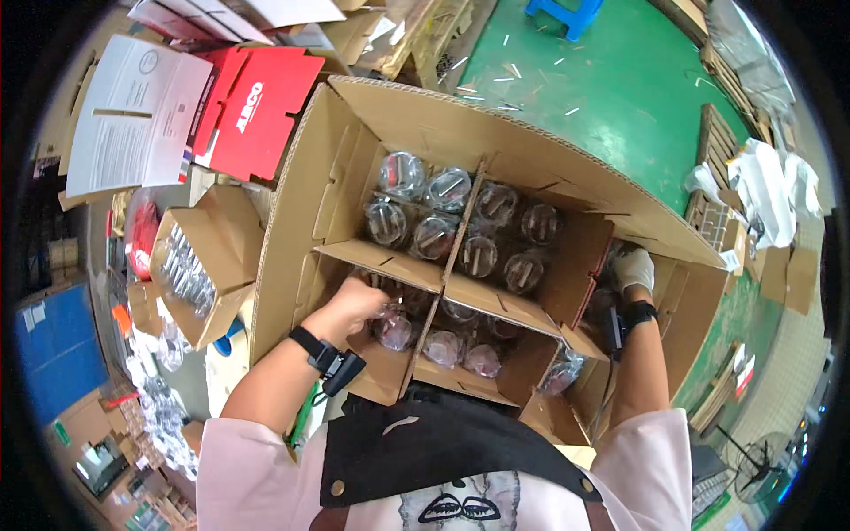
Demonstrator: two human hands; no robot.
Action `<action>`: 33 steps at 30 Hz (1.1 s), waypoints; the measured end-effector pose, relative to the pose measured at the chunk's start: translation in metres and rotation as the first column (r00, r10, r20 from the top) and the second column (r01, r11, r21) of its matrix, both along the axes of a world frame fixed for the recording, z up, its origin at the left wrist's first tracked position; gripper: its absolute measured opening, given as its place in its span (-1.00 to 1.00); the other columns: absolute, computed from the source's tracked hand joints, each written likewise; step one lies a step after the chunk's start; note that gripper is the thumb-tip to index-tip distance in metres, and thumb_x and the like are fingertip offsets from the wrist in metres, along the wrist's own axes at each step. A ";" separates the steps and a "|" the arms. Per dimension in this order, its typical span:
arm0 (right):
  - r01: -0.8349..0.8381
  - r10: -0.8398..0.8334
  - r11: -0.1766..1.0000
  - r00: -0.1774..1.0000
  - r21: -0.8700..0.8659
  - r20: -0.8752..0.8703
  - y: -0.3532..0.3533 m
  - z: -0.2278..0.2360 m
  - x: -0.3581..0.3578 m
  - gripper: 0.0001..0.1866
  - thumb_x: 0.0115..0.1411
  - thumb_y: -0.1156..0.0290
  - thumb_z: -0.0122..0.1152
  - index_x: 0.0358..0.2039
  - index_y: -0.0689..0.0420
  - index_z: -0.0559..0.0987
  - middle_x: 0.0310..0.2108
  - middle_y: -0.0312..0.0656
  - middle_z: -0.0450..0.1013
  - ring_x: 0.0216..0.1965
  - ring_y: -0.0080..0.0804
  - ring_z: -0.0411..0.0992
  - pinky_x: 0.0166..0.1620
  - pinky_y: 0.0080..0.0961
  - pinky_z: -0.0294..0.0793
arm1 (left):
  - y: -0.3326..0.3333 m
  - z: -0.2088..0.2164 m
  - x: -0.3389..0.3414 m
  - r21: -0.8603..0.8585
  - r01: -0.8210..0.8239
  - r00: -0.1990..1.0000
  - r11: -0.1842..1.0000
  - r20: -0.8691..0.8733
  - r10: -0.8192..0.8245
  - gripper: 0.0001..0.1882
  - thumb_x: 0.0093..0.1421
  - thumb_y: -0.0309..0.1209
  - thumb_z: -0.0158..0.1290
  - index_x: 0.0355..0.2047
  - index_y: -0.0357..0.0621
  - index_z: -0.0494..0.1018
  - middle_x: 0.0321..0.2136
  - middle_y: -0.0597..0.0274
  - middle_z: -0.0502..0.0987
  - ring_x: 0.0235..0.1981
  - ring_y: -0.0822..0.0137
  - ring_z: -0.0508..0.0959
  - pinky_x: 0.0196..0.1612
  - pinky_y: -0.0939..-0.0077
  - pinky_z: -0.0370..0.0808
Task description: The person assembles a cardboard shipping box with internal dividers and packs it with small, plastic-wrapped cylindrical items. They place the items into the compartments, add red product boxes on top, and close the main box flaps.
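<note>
Left hand: we see our left hand (352, 305) reaching down into the near left compartment of the big carton (496, 133), its fingers curled on a clear wrapped jar (392, 329).
Right hand: our gloved right hand (634, 268) rests at the carton's right side, beside the inner cardboard wall; we cannot tell whether its fingers are apart or together.
Jar: it sits low in the near left cell, touching our left fingers, just beside the cardboard divider (447, 257).
Other jars: more clear jars (447, 188) fill the far compartments in rows, lids upward; a few lie in the near right cell (482, 358).
Surroundings: a smaller open box of clear jars (190, 265) stands to our left, well apart; red folded cartons (257, 111) lie beyond it; green floor (611, 88) beyond the carton.
</note>
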State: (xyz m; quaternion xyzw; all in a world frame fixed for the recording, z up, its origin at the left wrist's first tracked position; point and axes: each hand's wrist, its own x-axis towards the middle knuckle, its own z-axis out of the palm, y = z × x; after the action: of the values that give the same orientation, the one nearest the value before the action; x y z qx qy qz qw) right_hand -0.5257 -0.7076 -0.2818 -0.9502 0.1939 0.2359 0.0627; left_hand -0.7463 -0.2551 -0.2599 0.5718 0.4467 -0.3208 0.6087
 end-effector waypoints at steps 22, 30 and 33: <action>-0.590 0.648 0.760 0.722 0.273 -0.242 0.057 -0.001 -0.060 -0.60 0.18 0.24 0.17 -0.04 0.21 0.54 -0.04 0.03 0.50 -0.02 -0.01 0.47 0.01 -0.21 0.45 | 0.022 0.045 -0.001 -0.157 -0.021 1.000 0.987 -0.016 0.019 -0.78 0.18 -0.42 0.06 -0.17 -0.18 0.38 -0.34 0.25 0.43 -0.33 0.34 0.54 -0.40 0.45 0.54; -0.895 0.913 0.370 0.301 0.249 -0.276 0.023 -0.006 -0.041 -0.72 0.18 0.52 0.02 -0.10 0.16 0.56 -0.13 0.13 0.50 -0.08 0.02 0.49 -0.06 -0.26 0.49 | 0.027 0.058 -0.037 0.349 0.417 0.870 0.839 0.112 -0.479 -0.79 0.10 -0.48 0.01 -0.29 -0.38 0.47 -0.46 0.05 0.55 -0.39 0.22 0.59 -0.26 0.22 0.54; -0.888 0.866 0.395 0.445 0.234 0.228 0.003 0.058 -0.035 -0.65 0.03 0.57 0.10 -0.11 0.22 0.50 -0.28 0.04 0.53 -0.28 -0.06 0.50 -0.16 -0.34 0.53 | 0.023 0.045 -0.041 0.531 0.657 0.712 0.536 -0.202 -0.673 -0.80 0.07 -0.47 0.02 -0.44 -0.45 0.50 -0.49 -0.15 0.57 -0.41 0.02 0.62 -0.28 0.19 0.53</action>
State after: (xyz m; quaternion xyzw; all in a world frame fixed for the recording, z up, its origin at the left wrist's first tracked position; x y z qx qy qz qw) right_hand -0.5610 -0.7045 -0.2240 -0.8929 -0.3779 0.2281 0.0890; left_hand -0.7877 -0.2318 -0.2152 0.8556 0.2617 -0.3716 0.2479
